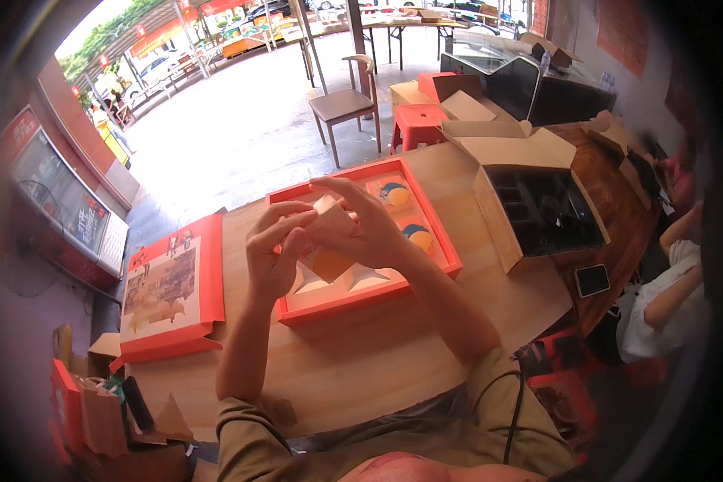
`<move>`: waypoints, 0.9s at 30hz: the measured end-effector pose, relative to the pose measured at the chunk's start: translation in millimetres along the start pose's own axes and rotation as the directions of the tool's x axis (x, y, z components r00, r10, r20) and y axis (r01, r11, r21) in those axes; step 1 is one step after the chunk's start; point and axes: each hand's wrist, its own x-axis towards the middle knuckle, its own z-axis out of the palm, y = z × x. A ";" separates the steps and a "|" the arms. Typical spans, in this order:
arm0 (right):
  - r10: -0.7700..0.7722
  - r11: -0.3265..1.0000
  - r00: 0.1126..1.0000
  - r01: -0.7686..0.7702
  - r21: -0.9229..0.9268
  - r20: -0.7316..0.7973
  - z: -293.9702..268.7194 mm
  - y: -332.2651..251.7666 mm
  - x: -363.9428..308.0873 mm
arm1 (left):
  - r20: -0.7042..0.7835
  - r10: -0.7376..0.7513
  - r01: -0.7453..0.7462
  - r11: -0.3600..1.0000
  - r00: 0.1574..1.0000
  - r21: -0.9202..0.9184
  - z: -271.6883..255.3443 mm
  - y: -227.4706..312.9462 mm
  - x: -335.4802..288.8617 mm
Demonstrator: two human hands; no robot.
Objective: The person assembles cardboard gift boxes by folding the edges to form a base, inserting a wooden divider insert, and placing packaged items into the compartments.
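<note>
Both of my hands are raised over a red gift box (pixel 450 269) on the wooden table, gripping a small light-coloured box (pixel 329 269) between them. My left hand (pixel 275 249) pinches it from the left with bent fingers. My right hand (pixel 369 229) wraps it from the right and hides part of it. Inside the gift box, a yellow-and-blue printed small box (pixel 394 194) and a similar small box (pixel 419 236) sit along the right side. Pale folded dividers (pixel 368 279) show in the near part. To the left lies a red lid (pixel 210 281) with a printed picture.
An opened cardboard carton (pixel 498 221) with a dark interior stands at the right, near a phone (pixel 592 279). Another person (pixel 671 301) is at the right edge. Beyond the table are a red stool (pixel 418 120) and a chair (pixel 341 106). Cardboard packaging (pixel 104 418) is piled lower left.
</note>
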 end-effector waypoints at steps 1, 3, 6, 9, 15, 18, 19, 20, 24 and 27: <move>0.014 1.000 1.000 -0.014 -0.001 0.006 -0.1 0.6 -0.1 | 0.008 0.003 -0.003 1.000 1.000 0.004 1.5 1.7 -0.8; -0.025 1.000 0.999 0.025 0.012 -0.029 1.2 2.7 0.1 | 0.056 0.081 -0.087 0.989 0.995 0.115 1.8 1.4 1.5; -0.022 0.999 0.998 0.025 0.042 -0.062 4.0 6.9 -0.8 | 0.103 0.064 -0.079 0.985 0.993 0.152 0.4 0.2 1.1; -0.020 0.999 0.996 0.024 0.038 -0.084 2.0 10.8 -2.7 | 0.128 0.118 -0.142 0.969 0.985 0.203 4.6 -7.0 1.5; 0.110 0.975 0.988 -0.087 0.204 -0.106 3.4 19.2 -2.7 | 0.201 0.095 -0.141 0.963 0.975 0.228 1.0 -13.3 -1.1; 0.328 0.775 0.944 -0.250 0.580 -0.031 3.9 16.9 -0.8 | 0.187 0.105 -0.137 0.976 0.977 0.169 1.9 -15.3 -5.4; 0.383 0.687 0.924 -0.275 0.673 -0.014 2.5 20.8 -2.1 | 0.177 0.137 -0.167 0.972 0.975 0.165 1.2 -16.9 -5.1; 0.386 0.612 0.922 -0.277 0.741 0.026 4.1 27.6 -3.0 | 0.169 0.170 -0.197 0.967 0.971 0.159 1.0 -17.9 -4.7; 0.469 0.338 0.860 -0.385 0.859 0.201 19.3 29.7 -4.5 | 0.021 0.035 -0.039 0.963 0.999 0.267 5.0 -37.2 -17.6; 0.580 0.488 0.804 -0.470 0.736 0.128 20.7 27.4 -4.6 | 0.069 0.010 -0.034 0.932 0.998 0.361 1.5 -26.7 -9.6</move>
